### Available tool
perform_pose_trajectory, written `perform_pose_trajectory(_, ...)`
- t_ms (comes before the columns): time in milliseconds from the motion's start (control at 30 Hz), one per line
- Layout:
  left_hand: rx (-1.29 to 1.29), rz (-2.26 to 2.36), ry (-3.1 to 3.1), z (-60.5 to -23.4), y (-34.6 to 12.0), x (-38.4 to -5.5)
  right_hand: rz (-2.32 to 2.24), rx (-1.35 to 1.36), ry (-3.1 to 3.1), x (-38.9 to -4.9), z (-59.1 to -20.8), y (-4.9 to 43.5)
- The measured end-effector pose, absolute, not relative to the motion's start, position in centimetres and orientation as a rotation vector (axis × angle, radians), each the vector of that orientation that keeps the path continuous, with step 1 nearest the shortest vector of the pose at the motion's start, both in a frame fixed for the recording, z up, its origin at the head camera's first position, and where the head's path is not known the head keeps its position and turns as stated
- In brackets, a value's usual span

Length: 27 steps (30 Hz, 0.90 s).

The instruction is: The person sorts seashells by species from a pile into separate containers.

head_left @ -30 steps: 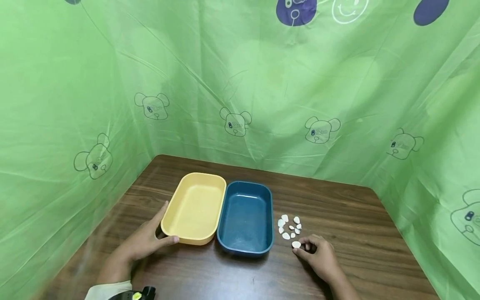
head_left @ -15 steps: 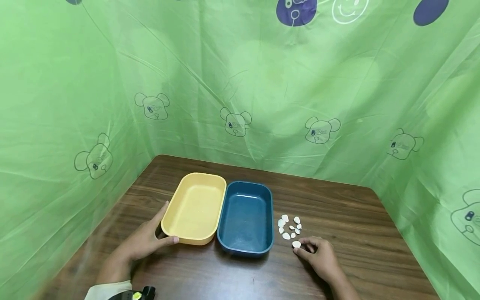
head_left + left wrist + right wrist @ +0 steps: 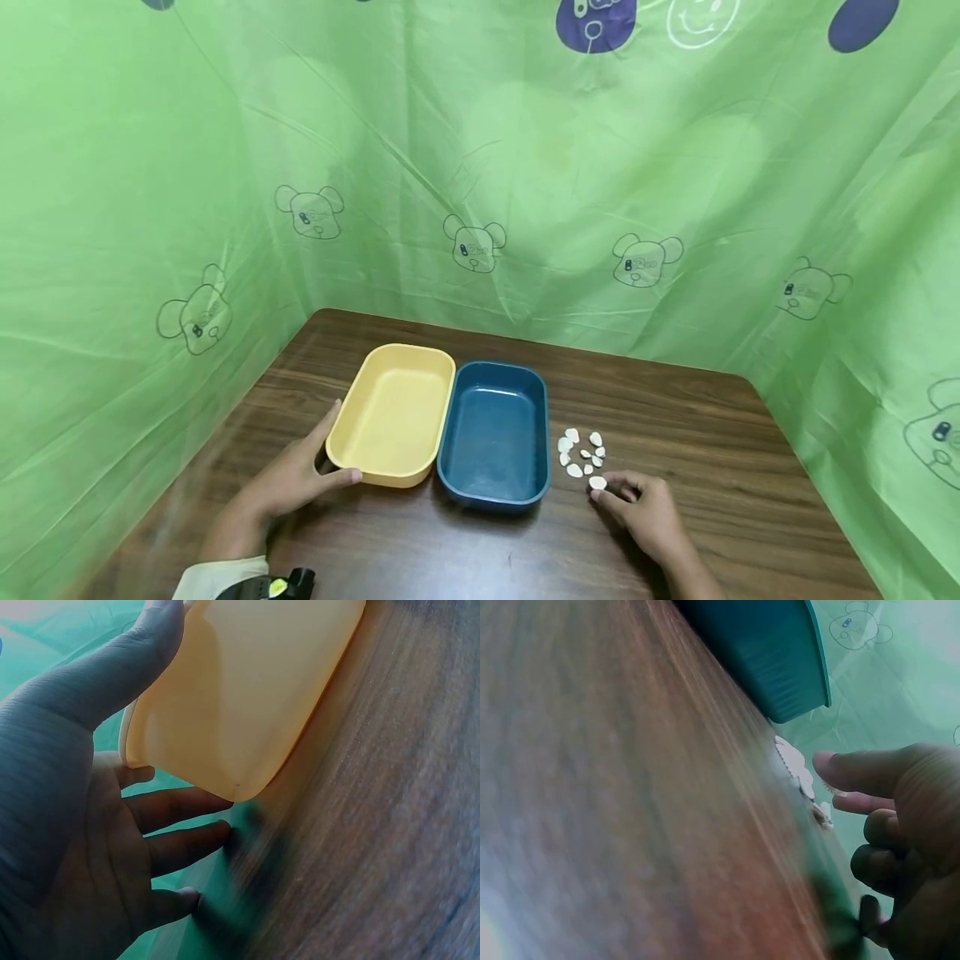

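My right hand (image 3: 651, 514) pinches a small white shell (image 3: 597, 483) between thumb and fingertips, low at the near side of several other white shells (image 3: 574, 471). These lie in a rough ring on the table, with a smaller one inside it. In the right wrist view the shells (image 3: 793, 761) show ridged edges, and the thumb partly hides the pinched one. At the near left corner of a yellow tray (image 3: 390, 481), my left hand (image 3: 292, 479) rests with thumb and index finger spread along its outer walls. The other fingers (image 3: 180, 806) look loosely extended below the rim.
A dark blue tray (image 3: 495, 503) stands right against the yellow one, between it and the shells. Both trays have bare floors. The brown wooden table (image 3: 697, 433) is enclosed by green printed curtains (image 3: 555, 167) behind and at both sides.
The right hand and its pinched shell have shifted slightly farther from me, toward the ring. The left hand stays against the yellow tray. The head view has moved a little.
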<state>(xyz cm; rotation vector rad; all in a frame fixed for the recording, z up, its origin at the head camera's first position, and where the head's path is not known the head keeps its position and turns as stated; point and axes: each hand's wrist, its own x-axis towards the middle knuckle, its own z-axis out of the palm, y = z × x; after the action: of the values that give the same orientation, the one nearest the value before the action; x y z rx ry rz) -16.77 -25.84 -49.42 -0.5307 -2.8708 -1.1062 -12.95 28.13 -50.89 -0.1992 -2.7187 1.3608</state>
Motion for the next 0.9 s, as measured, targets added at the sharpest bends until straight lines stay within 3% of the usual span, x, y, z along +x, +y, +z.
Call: perform_pose_trajectory(900,-0.547,-1.12,-2.86,-49.4,-25.9,-16.9,1.296,0.072,-2.551,-15.5,-47.7,27.9)
